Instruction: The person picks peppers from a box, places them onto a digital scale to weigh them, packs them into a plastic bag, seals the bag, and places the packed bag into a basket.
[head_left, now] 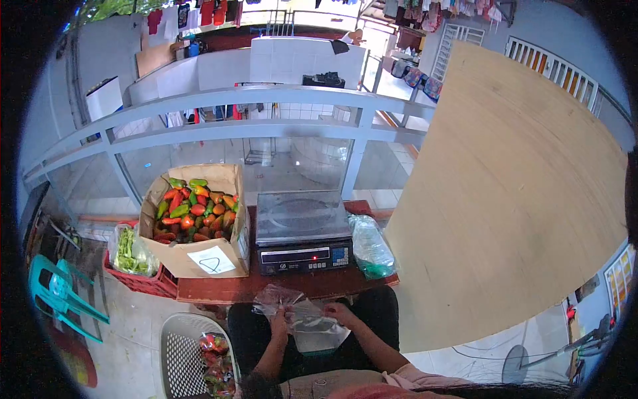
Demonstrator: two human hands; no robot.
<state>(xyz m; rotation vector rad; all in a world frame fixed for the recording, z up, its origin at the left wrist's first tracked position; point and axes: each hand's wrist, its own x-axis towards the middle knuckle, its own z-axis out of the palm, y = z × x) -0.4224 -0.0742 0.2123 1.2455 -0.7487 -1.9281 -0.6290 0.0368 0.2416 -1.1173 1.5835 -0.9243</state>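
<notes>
Over my lap, a clear thin plastic bag [307, 312] is stretched between my two hands. My left hand [280, 324] pinches its left side, with crumpled film rising above the fingers. On the other side, my right hand [341, 313] has its fingers closed at the bag's edge. More clear plastic with a greenish lower edge [318, 342] lies on my lap beneath; whether it is a separate pack I cannot tell. In front of me stands a digital scale [302, 219] with a red light on its panel. Left of it, a cardboard box [176, 254] holds red, orange and green peppers [198, 211].
A red-brown table [279, 287] carries the box, the scale and a clear plastic pack [371, 246]. At lower left stands a white basket [178, 352] with bagged peppers [216, 362]. A red crate [143, 282] holds bagged green vegetables [131, 251]. A large wooden board [512, 199] leans at right.
</notes>
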